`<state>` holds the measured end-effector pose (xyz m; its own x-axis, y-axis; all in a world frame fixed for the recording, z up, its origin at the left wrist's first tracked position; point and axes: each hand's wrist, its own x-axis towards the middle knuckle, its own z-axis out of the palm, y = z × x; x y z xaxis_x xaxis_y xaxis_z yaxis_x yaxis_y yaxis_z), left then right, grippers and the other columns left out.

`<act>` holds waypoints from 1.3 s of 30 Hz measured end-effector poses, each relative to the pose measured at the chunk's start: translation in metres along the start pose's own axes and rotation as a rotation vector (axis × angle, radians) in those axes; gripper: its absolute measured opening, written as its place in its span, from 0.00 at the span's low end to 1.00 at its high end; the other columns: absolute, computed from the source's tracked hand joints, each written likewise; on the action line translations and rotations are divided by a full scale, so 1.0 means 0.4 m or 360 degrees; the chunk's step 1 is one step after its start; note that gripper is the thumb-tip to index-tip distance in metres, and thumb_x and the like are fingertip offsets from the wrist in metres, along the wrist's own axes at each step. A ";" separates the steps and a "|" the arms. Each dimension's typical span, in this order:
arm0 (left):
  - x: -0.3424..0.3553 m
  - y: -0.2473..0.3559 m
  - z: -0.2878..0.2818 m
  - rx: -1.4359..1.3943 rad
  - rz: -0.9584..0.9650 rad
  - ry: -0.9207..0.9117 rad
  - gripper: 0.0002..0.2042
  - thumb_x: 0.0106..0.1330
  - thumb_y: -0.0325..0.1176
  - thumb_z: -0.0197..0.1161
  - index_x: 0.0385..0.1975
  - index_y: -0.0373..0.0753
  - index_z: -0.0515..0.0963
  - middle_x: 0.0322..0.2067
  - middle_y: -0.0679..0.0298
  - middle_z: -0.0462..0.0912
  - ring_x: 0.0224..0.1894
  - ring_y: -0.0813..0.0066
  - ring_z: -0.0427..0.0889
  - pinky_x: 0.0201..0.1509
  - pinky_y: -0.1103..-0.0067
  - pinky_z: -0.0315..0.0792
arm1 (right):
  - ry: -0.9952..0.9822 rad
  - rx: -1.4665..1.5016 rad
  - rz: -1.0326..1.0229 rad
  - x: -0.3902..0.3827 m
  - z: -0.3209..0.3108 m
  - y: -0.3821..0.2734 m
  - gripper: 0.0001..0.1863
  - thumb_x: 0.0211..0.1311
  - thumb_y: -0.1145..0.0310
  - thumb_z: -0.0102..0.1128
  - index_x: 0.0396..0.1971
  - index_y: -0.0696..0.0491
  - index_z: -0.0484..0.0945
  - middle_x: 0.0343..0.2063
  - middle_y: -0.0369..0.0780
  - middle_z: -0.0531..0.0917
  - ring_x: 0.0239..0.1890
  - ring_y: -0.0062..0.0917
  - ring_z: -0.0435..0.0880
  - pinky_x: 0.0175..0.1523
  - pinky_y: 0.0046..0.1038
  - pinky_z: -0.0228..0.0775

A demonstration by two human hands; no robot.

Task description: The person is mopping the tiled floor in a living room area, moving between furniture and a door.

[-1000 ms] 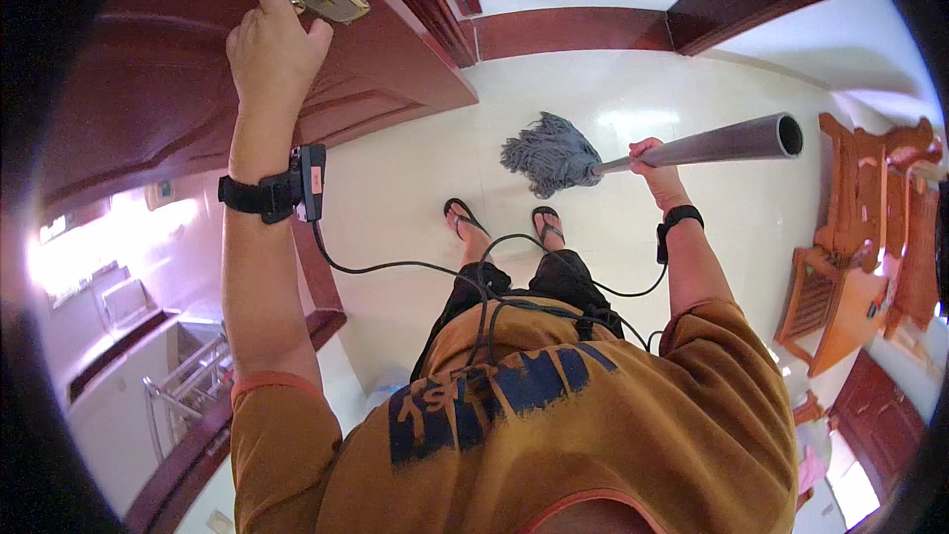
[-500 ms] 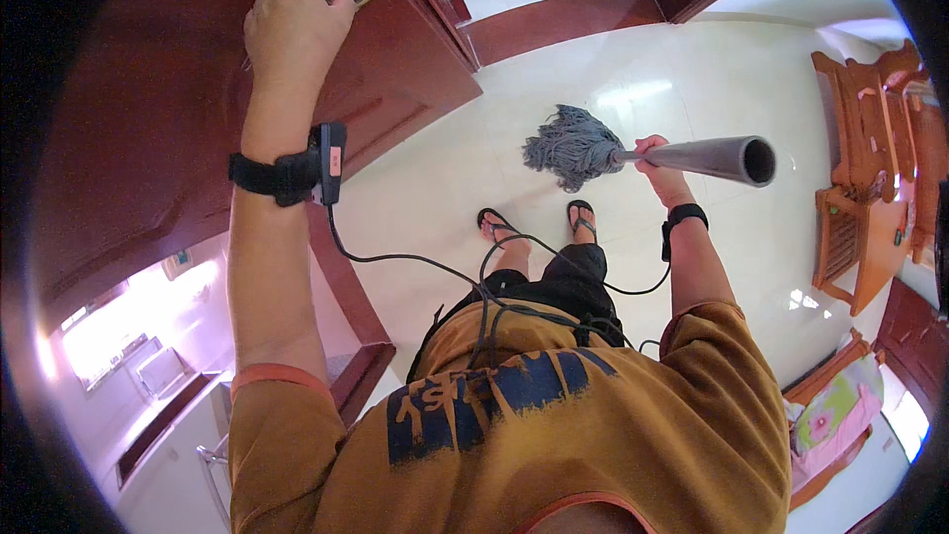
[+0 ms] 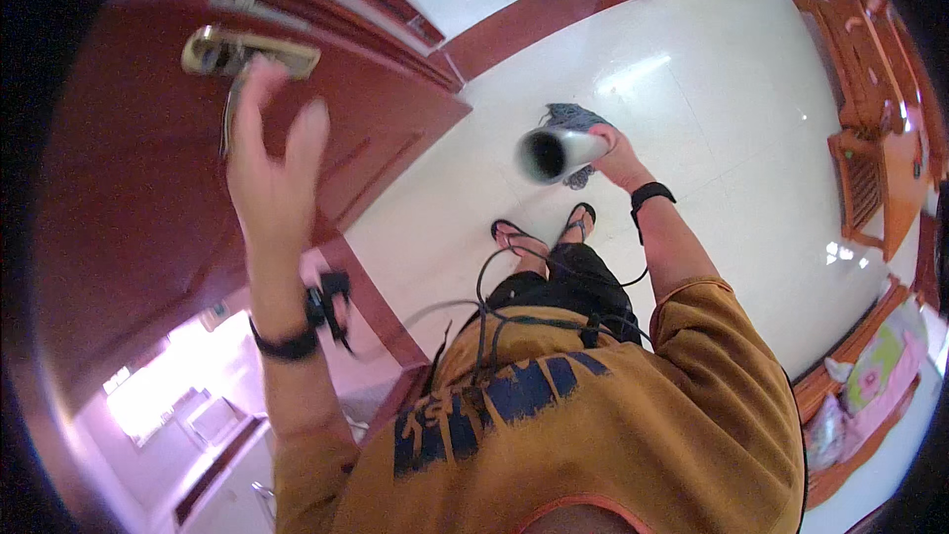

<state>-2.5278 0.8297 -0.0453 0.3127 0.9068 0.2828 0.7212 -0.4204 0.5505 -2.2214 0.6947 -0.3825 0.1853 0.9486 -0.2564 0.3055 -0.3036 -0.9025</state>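
Observation:
A grey string mop stands in front of my feet, its strands (image 3: 578, 117) on the pale floor. My right hand (image 3: 617, 160) is wrapped round its grey tubular handle (image 3: 578, 146), whose hollow end tips up toward me. The handle covers much of the mop head. My left hand (image 3: 280, 163) is raised with fingers apart, blurred by motion, and holds nothing. Just beyond its fingertips, the brass-coloured lock plate and handle (image 3: 252, 51) sit on a dark red panelled door (image 3: 129, 168). What look like keys hang by the lock, partly hidden by my fingers.
Carved wooden furniture (image 3: 870, 89) stands at the right, with a wooden bench holding a pink and green cushion (image 3: 875, 376) below it. Dark red skirting (image 3: 534, 25) runs along the far wall. A black cable (image 3: 484, 277) loops across my front. A bright window (image 3: 178, 366) shows at lower left.
My left hand has come off the door lock and drawn back toward me. The mop handle's upper end has swung to the left, over the mop head, still in my right hand.

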 end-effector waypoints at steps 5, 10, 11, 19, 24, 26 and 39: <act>-0.104 0.170 0.061 -0.0987 0.0010 -0.0567 0.18 0.55 0.28 0.56 0.47 0.32 0.70 0.47 0.56 0.71 0.50 0.67 0.70 0.58 0.74 0.61 | -0.0211 0.0041 -0.0137 0.009 0.005 -0.075 0.17 0.32 0.77 0.60 0.29 0.55 0.72 0.29 0.39 0.75 0.34 0.26 0.74 0.42 0.23 0.66; -0.051 0.239 0.125 -0.1070 -0.0203 -0.0565 0.11 0.55 0.25 0.56 0.37 0.31 0.73 0.40 0.59 0.74 0.43 0.75 0.73 0.48 0.81 0.67 | -0.0175 0.0124 -0.0162 -0.004 -0.010 -0.083 0.11 0.34 0.75 0.58 0.25 0.55 0.72 0.25 0.42 0.75 0.33 0.33 0.75 0.40 0.28 0.67; -0.047 0.278 0.160 -0.0984 -0.0112 -0.0346 0.06 0.54 0.25 0.56 0.30 0.31 0.75 0.32 0.62 0.77 0.35 0.79 0.75 0.38 0.84 0.68 | -0.0104 0.0075 -0.0219 -0.006 -0.002 -0.078 0.11 0.35 0.74 0.57 0.25 0.55 0.73 0.25 0.43 0.76 0.33 0.35 0.75 0.40 0.29 0.67; -0.061 0.281 0.175 -0.0827 -0.0211 -0.0571 0.11 0.59 0.27 0.54 0.15 0.33 0.72 0.15 0.66 0.73 0.19 0.84 0.69 0.28 0.84 0.66 | 0.0117 -0.0020 -0.0267 -0.017 0.046 -0.087 0.08 0.37 0.73 0.54 0.23 0.54 0.73 0.27 0.45 0.77 0.34 0.41 0.75 0.39 0.34 0.67; -0.097 0.191 0.173 -0.0981 0.0052 -0.0616 0.12 0.60 0.27 0.53 0.13 0.35 0.70 0.13 0.66 0.72 0.20 0.82 0.71 0.34 0.81 0.69 | 0.0313 -0.0152 -0.0195 -0.051 0.115 -0.083 0.07 0.36 0.73 0.54 0.22 0.53 0.74 0.25 0.44 0.77 0.33 0.41 0.75 0.39 0.36 0.68; -0.101 0.163 0.156 -0.0903 0.0149 -0.0632 0.12 0.60 0.27 0.53 0.14 0.35 0.70 0.13 0.65 0.71 0.20 0.81 0.72 0.34 0.80 0.70 | 0.0445 -0.0184 -0.0156 -0.054 0.149 -0.100 0.07 0.35 0.73 0.55 0.21 0.52 0.74 0.24 0.45 0.78 0.32 0.41 0.75 0.38 0.37 0.68; -0.235 0.107 0.152 -0.1152 0.0427 -0.1501 0.16 0.61 0.30 0.53 0.09 0.38 0.67 0.09 0.66 0.69 0.15 0.80 0.71 0.33 0.75 0.74 | 0.1270 -0.0096 0.0451 -0.514 0.481 -0.070 0.06 0.33 0.68 0.57 0.17 0.52 0.75 0.21 0.45 0.77 0.29 0.42 0.76 0.36 0.38 0.68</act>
<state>-2.4886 0.7284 -0.0959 0.9423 0.3292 -0.0607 0.1475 -0.2455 0.9581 -2.4476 0.5253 -0.3709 0.8589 0.4959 -0.1284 0.1932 -0.5458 -0.8153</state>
